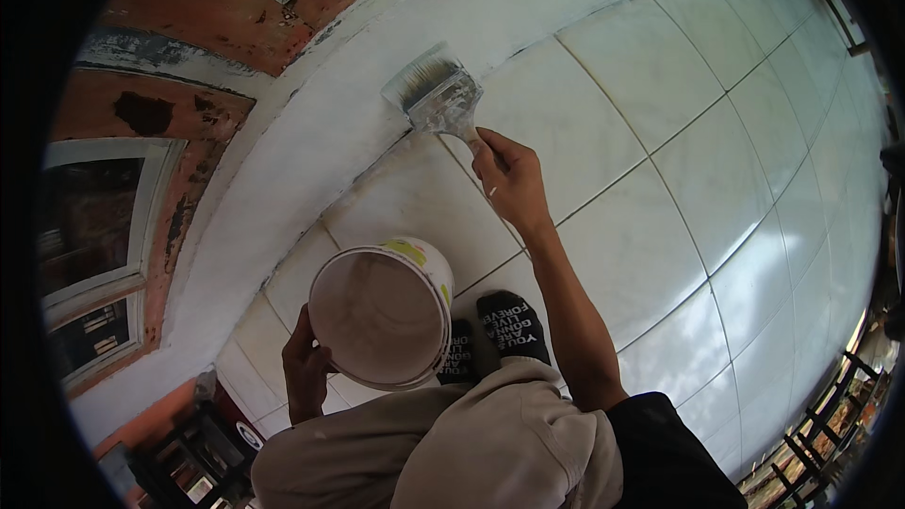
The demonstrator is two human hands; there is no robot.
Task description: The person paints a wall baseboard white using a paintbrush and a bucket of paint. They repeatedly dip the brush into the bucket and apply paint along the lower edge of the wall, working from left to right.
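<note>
A wide flat paintbrush (440, 95) is gripped by its handle in my right hand (510, 173). White paint coats its ferrule and the tips of its dark bristles, which are over the lower part of a white-painted wall (339, 106). Whether the bristles touch the wall I cannot tell. On the left, my left hand (305, 357) holds the rim and side of a white plastic bucket (378, 318), tilted with its mouth towards me. Its inside looks pale and smeared; the depth of any paint there is unclear.
White floor tiles (636, 226) meet the wall's foot. Above the wall, orange-brown window frames (205, 109) show flaking paint. My feet in black printed socks (514, 329) stand close beside the bucket. A dark slatted piece of furniture (191, 459) stands at the lower left.
</note>
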